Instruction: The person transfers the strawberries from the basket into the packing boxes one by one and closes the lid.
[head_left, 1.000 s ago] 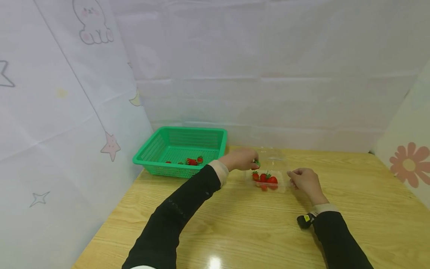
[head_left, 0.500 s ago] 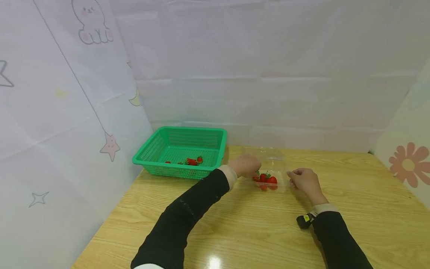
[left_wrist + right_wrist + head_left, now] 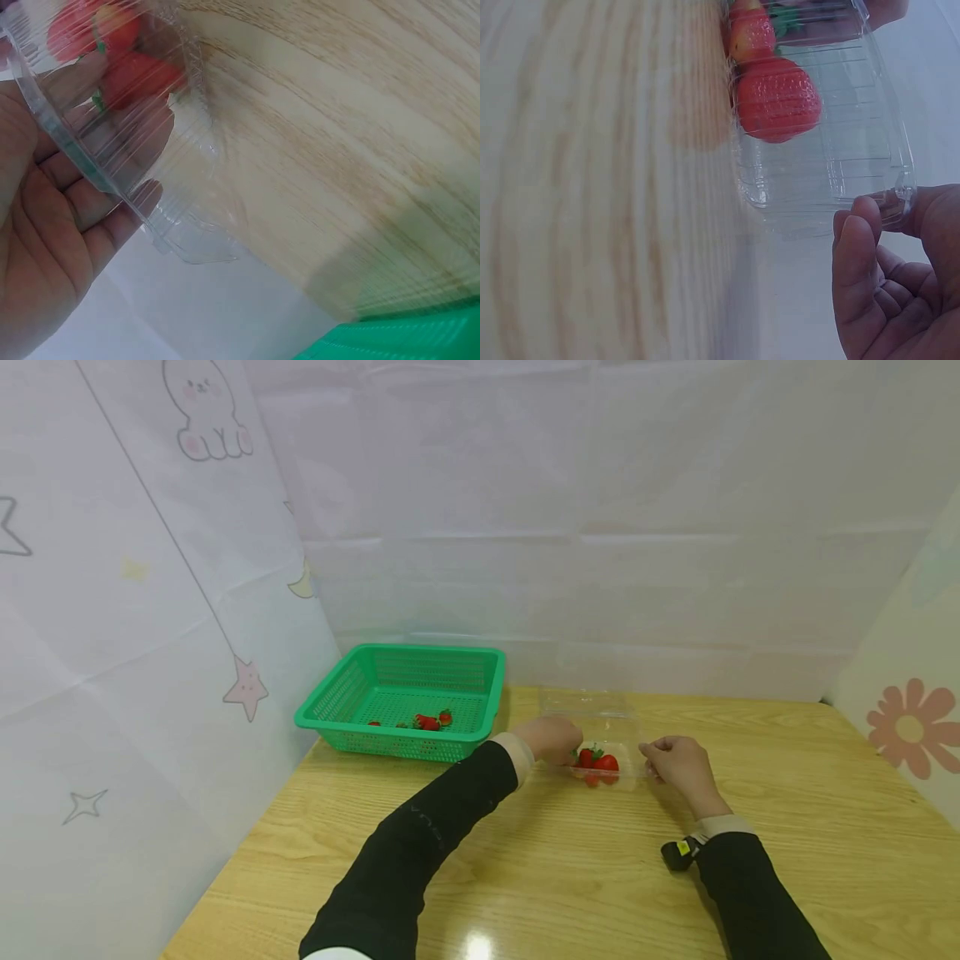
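Observation:
A clear plastic box [image 3: 628,762] sits on the table with several strawberries [image 3: 606,767] inside and its lid folded back. My left hand [image 3: 553,740] reaches over its left side, fingers down in the box. Through the clear wall in the left wrist view, a strawberry [image 3: 141,78] shows at the left fingertips, green leaves close to the thumb side. At the box's right end, my right hand [image 3: 678,766] pinches the rim between thumb and forefinger. A red strawberry [image 3: 778,100] lies a little way in from that corner in the right wrist view.
A green slotted basket [image 3: 405,742] stands at the back left, with several strawberries [image 3: 427,723] on its floor. The wooden table [image 3: 555,877] meets a printed cloth [image 3: 600,568] behind and at both sides.
My left hand has carried a strawberry from above the box's left end down into it, with the wrist slightly lower and farther right. My right hand has stayed at the rim.

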A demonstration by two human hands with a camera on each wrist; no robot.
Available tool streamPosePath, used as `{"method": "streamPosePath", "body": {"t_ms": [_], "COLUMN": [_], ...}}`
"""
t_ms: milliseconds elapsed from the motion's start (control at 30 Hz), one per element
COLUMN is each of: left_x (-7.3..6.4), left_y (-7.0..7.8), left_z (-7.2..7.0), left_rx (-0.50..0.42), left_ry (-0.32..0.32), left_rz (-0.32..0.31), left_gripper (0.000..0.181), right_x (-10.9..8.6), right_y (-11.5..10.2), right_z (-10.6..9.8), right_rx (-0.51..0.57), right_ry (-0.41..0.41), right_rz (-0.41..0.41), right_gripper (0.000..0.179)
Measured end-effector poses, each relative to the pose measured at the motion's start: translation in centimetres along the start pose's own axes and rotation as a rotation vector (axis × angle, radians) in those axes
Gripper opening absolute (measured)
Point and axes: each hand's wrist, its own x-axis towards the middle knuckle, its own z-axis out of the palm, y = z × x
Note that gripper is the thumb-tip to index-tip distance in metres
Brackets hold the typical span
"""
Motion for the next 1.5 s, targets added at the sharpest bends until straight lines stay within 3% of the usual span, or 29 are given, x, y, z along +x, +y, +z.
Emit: {"method": "streamPosePath", "body": {"t_ms": [833, 1033, 1133, 1267, 1500], "left_x": [0.7, 0.6, -0.1, -1.6, -4.6], "left_y": [0.2, -0.2, -0.5, -1.5, -4.2], "left_z": [0.8, 0.7, 0.1, -1.0, -2.8], "left_rx": [0.047, 0.023, -0.032, -0.109, -0.159], "left_ry": [0.007, 0.049, 0.077, 0.124, 0.171], "left_rz": [-0.02, 0.01, 0.024, 0.028, -0.022], "left_gripper": [0.015, 0.013, 0.014, 0.028, 0.028], "right_x": [-0.2, -0.2, -0.2, -0.2, -0.2], "right_y": [-0.1, 0.0, 0.0, 0.0, -0.1], "right_z": [0.1, 0.1, 0.1, 0.1, -0.1], "right_rx": [-0.013, -0.012, -0.007, 0.001, 0.015], "right_ry": [-0.01, -0.011, -0.012, -0.014, -0.011], "right_rz": [-0.009, -0.001, 0.002, 0.006, -0.007], "right_gripper": [0.04, 0.041, 0.041, 0.041, 0.04]}}
